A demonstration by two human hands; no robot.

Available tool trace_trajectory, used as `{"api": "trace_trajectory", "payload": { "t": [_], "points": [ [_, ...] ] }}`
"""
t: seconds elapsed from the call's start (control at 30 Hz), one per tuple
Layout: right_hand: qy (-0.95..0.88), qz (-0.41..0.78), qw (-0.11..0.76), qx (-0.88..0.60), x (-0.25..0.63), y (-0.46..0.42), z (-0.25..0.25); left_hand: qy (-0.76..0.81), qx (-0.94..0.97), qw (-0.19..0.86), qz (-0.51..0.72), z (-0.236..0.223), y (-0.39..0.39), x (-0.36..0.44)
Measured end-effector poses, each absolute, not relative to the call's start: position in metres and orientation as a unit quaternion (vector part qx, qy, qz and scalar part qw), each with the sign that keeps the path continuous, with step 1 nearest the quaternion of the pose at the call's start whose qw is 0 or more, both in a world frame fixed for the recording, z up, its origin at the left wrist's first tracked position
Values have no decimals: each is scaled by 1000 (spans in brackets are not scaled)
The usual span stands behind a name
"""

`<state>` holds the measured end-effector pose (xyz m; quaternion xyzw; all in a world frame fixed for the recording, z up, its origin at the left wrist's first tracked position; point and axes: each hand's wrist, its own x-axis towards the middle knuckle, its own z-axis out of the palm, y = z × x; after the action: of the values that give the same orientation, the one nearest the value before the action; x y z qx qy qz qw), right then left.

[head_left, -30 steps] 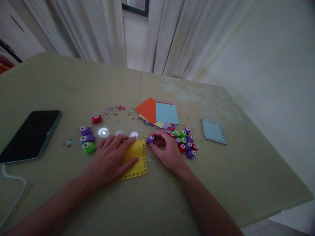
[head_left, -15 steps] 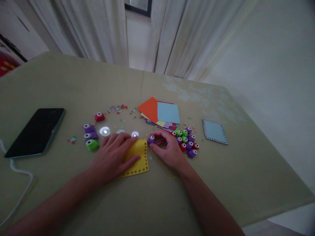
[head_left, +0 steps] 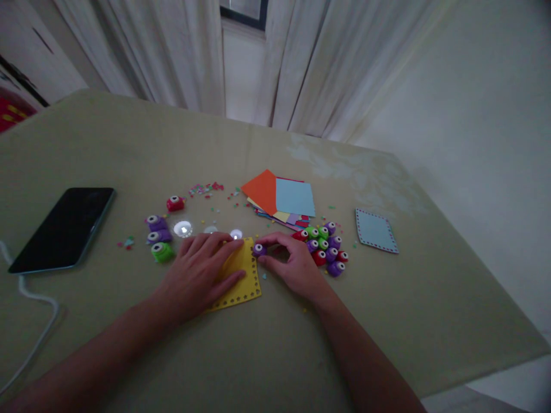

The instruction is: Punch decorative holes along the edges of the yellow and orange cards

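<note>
My left hand [head_left: 202, 269] lies flat with spread fingers on a yellow square of paper [head_left: 248, 281], covering its left part. Small punched shapes run along the paper's right and bottom edges. Between the thumb and fingers of my right hand [head_left: 286, 258] is a purple craft punch [head_left: 259, 249] with a single eye, at the paper's upper right edge. Whether the edge sits inside its slot is too small to tell. Just right of that hand stands a cluster of purple, green and red craft punches [head_left: 322, 244].
Behind my hands is a stack of coloured paper [head_left: 295, 197]. A pale blue punched square [head_left: 376, 230] lies at the right. More punches [head_left: 158, 236], bright round spots [head_left: 183, 229] and scattered paper bits [head_left: 206, 189] are left of centre. A tablet [head_left: 64, 229] with a white cable [head_left: 51, 318] lies far left.
My right hand has shifted the purple punch slightly left, onto the yellow paper's upper right edge. My left hand stays on the paper. The whole view has swung a little.
</note>
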<state>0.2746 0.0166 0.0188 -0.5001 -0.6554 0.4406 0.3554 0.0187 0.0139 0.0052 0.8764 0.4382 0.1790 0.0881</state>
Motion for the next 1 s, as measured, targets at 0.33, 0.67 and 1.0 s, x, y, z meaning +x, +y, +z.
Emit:
{"api": "trace_trajectory", "payload": {
  "t": [0.33, 0.67, 1.0],
  "points": [
    [-643, 427, 385, -506, 273, 19, 16, 393, 897, 103, 176, 4, 16, 17],
    [-678, 396, 370, -496, 275, 17, 16, 383, 900, 111, 175, 7, 14, 18],
    [-672, 409, 366, -497, 276, 18, 18, 382, 901, 102, 181, 5, 14, 18]
  ]
}}
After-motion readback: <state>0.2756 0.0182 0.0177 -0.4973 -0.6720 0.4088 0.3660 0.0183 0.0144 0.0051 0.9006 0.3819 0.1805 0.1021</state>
